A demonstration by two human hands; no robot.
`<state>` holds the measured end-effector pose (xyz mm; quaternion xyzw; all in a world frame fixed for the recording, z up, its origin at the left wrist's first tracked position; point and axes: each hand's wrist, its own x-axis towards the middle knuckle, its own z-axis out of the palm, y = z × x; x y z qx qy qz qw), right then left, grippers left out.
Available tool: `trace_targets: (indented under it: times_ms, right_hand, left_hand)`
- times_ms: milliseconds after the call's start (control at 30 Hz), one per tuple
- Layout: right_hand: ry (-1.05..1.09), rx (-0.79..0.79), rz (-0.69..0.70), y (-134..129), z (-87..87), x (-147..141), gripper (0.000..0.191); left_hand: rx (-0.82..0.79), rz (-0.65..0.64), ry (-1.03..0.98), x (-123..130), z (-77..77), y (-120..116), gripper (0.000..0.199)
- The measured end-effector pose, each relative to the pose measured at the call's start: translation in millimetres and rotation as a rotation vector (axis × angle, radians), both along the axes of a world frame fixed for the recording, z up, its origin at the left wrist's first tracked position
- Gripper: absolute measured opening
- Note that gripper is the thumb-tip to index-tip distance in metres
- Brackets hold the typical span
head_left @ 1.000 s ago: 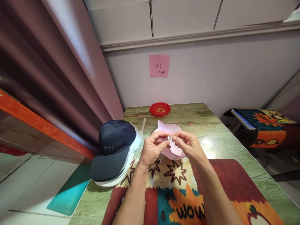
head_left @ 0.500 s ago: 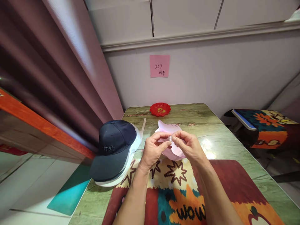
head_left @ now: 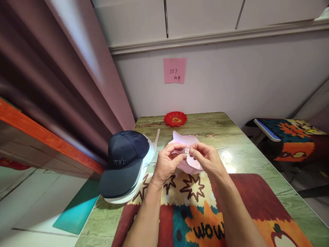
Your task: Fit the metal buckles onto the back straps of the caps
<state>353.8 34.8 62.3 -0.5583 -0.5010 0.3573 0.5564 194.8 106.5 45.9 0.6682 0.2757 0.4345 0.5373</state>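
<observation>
Between the thumb and forefinger of my left hand [head_left: 168, 161] is a small shiny silvery piece [head_left: 185, 151], too small to name. My right hand [head_left: 207, 157] is closed in a pinch just right of it; the fingertips hide whatever they grip. Both hands are over a pale pink, thin curved item [head_left: 189, 168] with small dots near its upper edge. The hands cover part of it, and I cannot tell its kind. Left of my hands sits a dark navy baseball cap [head_left: 128, 151] on a white form [head_left: 149, 154].
A red scalloped dish [head_left: 175, 119] stands at the table's far edge. Beneath my forearms lies a colourful printed mat [head_left: 246, 199] on the green wood-patterned table [head_left: 205, 121]. A pink note [head_left: 174, 70] is on the wall. To the right is another mat-covered surface [head_left: 295, 137].
The fingers of my right hand have drawn slightly away to the right of the silvery piece, showing more of it. The view has shifted a little; the cap and dish stay put.
</observation>
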Motion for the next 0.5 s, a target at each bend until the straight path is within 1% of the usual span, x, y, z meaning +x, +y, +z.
trace_targets:
  times_ms: [167, 367, 500]
  right_hand:
    - [0.005, 0.005, 0.038, -1.8, 1.9, -0.1, 0.031]
    - [-0.127, 0.000, 0.039, -0.9, -2.8, 2.3, 0.032]
    - [-0.149, 0.040, 0.080, -1.2, -3.9, 5.6, 0.032]
  left_hand:
    - [0.024, 0.000, 0.019, -1.7, -1.6, 1.4, 0.025]
    - [0.022, -0.024, 0.011, -1.3, 2.1, 0.5, 0.024]
    - [0.032, -0.044, 0.024, -2.0, 4.2, 0.5, 0.022]
